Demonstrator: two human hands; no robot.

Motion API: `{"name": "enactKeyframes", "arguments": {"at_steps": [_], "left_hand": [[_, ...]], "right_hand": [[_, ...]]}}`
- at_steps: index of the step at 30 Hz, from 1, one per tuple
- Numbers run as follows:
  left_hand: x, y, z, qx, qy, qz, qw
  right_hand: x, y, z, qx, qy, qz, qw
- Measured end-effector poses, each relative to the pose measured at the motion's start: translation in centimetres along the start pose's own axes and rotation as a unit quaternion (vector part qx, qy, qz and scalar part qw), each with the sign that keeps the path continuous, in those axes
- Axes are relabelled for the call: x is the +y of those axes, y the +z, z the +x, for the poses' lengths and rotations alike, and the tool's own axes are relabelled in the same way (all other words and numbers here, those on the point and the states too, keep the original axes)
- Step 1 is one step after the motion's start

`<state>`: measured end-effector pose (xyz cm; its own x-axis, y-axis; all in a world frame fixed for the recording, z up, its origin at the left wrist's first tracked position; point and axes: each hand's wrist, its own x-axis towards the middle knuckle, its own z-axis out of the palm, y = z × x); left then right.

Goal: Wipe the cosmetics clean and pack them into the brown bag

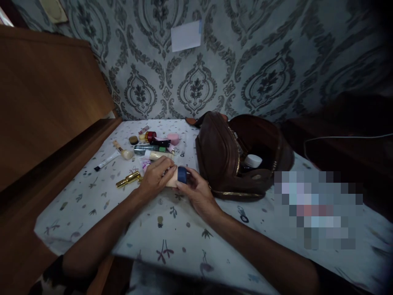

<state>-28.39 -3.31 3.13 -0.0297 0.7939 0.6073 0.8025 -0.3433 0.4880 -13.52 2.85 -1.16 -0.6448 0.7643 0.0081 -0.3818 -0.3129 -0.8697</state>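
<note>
Bare forearms (116, 229) reach over the bench (138, 241). Just left of the brown bag (215, 151), between both hands, sits a cream item (172, 180): left hand (156, 174) closed on its pale body, right hand (199, 192) pinching its blue end (182, 175). Looks like mid-handling; any shift would need steady fingers.

left sleeve (51, 275): black, pale patches | right sleeve (327, 279): black | left hand (156, 174): bare | right hand (199, 192): bare
</note>
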Motion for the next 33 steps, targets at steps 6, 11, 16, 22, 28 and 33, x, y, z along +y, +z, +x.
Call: {"name": "enactKeyframes", "arguments": {"at_steps": [6, 11, 16, 22, 28, 33], "left_hand": [[-1.1, -0.4, -0.1, -0.121, -0.015, -0.007, 0.992], [-1.0, -0.8, 0.1, -0.153, -0.026, 0.008, 0.988], [-0.9, -0.5, 0.0, -0.137, -0.036, 0.001, 0.990], [-0.9, 0.6, -0.5, -0.085, -0.018, 0.029, 0.996], [-0.4, 1.3, -0.7, -0.034, 0.011, 0.054, 0.998], [-0.3, 1.2, -0.7, -0.054, -0.017, 0.068, 0.996]], "right_hand": [[-0.7, 0.2, -0.3, 0.013, 0.038, 0.065, 0.997], [-0.9, 0.3, -0.3, 0.018, 0.046, 0.089, 0.995], [-0.7, 0.1, -0.1, 0.011, 0.057, 0.097, 0.994], [-0.3, -0.1, 0.1, 0.013, 0.067, 0.113, 0.991], [-0.4, -0.1, 0.0, -0.007, 0.057, 0.098, 0.994], [-0.5, -0.2, -0.1, -0.009, 0.054, 0.090, 0.994]]}}
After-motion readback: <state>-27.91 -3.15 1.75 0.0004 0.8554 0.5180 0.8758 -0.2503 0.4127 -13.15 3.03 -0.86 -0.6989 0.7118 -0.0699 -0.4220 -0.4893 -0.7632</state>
